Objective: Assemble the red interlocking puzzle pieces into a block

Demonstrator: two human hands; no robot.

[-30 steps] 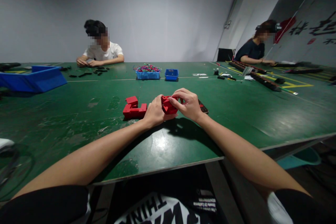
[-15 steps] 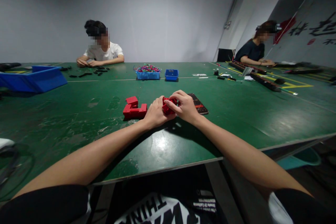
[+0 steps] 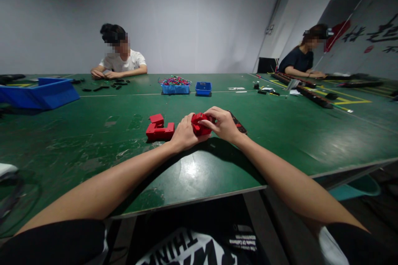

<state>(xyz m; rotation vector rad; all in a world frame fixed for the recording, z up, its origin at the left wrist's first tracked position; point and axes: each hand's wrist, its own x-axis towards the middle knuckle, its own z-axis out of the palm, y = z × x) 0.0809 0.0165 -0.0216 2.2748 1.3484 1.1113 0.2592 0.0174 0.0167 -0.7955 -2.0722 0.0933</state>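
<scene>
At the near side of the green table [image 3: 192,178], both hands close around a red part [image 3: 200,121], which sits between them near the middle of the scene. The left hand [image 3: 185,132] grasps it from the left, its fingers partly hidden behind the part. The right hand [image 3: 224,125] grips it from the right, the thumb lying across the side facing the wearer and the other fingers curled over the far side; how firmly either one presses, I cannot tell.

Just left of the left hand, a red block [image 3: 160,133] with a notch lies on the table, and a smaller red piece [image 3: 156,120] is at its far side, slightly askew. To the right, partly hidden by the right hand, lies a dark flat object [image 3: 239,125] with a reddish stripe.

Farther off, a blue bin [image 3: 175,90] heaped with coloured bits stands left of a smaller blue tray [image 3: 203,92]. A large blue container [image 3: 59,94] is at the far left, with black pieces [image 3: 101,88] scattered near a person in a white shirt [image 3: 124,62]. Another person in a dark top [image 3: 297,60] sits at the far right
</scene>
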